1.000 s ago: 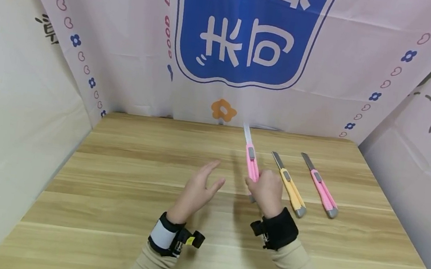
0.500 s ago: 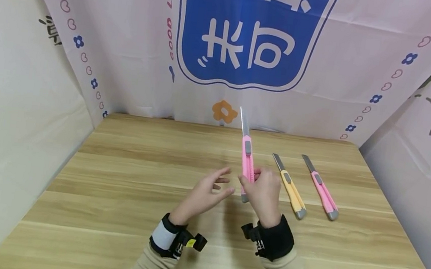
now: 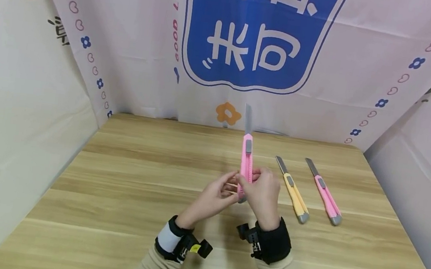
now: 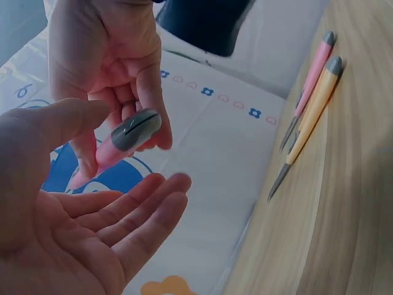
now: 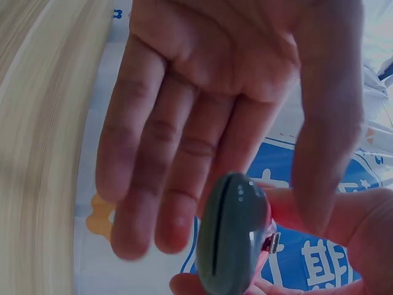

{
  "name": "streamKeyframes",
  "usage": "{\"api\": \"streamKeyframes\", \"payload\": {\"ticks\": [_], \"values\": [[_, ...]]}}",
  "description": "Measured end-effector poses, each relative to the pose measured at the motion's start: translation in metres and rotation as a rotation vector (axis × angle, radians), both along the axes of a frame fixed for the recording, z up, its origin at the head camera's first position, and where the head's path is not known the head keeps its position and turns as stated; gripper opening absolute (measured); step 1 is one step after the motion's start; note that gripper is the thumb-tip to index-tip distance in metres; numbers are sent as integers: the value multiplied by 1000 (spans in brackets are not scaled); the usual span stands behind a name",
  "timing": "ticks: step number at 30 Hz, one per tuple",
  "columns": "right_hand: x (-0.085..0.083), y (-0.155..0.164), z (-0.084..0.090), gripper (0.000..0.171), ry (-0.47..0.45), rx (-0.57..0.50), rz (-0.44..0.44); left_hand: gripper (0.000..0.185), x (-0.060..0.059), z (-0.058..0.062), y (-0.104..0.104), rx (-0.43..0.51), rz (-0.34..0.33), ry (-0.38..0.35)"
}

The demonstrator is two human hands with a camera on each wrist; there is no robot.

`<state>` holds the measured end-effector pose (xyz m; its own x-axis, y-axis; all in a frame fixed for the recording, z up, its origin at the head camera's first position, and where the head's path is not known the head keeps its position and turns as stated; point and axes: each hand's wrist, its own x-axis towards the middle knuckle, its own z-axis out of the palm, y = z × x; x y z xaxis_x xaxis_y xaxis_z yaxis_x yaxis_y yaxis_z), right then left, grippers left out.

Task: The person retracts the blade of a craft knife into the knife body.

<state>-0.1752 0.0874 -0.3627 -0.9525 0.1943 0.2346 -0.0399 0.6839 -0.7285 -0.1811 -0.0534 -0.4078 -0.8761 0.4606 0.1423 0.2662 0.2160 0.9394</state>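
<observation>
wooden table (image 3: 119,194), printed cloth backdrop (image 3: 128,52) behind it.

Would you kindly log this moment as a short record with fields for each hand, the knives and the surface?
right hand: right hand grips the held pink knife by its lower handle, blade out and pointing up
left hand: left hand open beside the handle's grey end cap
on table: yellow knife and second pink knife, side by side, blades extended
surface: wooden table
</observation>
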Motion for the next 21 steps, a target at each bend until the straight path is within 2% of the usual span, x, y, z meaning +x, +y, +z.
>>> {"api": "streamKeyframes", "payload": {"ticks": [7, 15, 21], "values": [[0, -5, -4, 38, -44, -72, 15, 56, 2, 0, 1, 15, 0, -14], [-2, -8, -7, 37, -62, -72, 27, 53, 2, -1, 0, 29, 26, -34], [0, -12, -3, 40, -83, -82, 37, 51, 3, 2, -4, 25, 28, -44]]}}
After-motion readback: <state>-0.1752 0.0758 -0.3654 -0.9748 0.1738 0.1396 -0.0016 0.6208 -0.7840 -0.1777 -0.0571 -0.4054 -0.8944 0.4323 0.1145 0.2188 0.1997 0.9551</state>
